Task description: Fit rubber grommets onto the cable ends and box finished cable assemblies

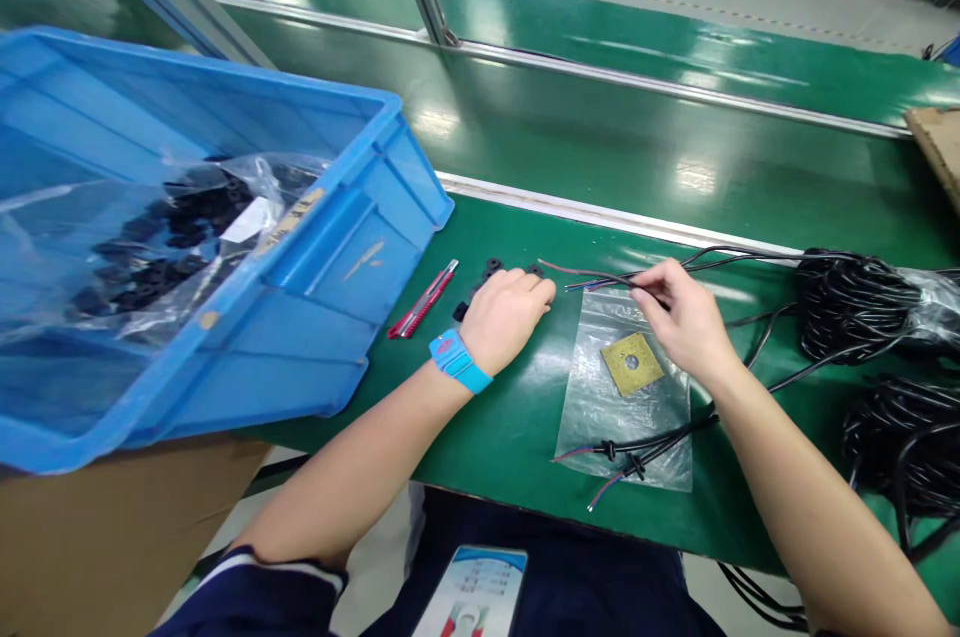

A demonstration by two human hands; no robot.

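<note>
My right hand (681, 322) pinches a black cable (615, 276) near its stripped end, where thin red and blue wires stick out to the left. My left hand (511, 315), with a blue wristband, rests low over small black rubber parts (493, 266) on the table; its fingers are curled together and their tips are hidden. Nearer my body, two more cable ends (637, 445) lie over a clear plastic bag (581, 407), each with a black grommet on it. A yellowish square plate (632, 364) with a round hole lies on the bag.
A red utility knife (424, 300) lies left of my left hand. Beyond it stands a large blue bin (382, 247) holding bagged black parts (165, 237). Coiled black cables (847, 307) are at the right. A metal rail (600, 215) runs along the table's far side.
</note>
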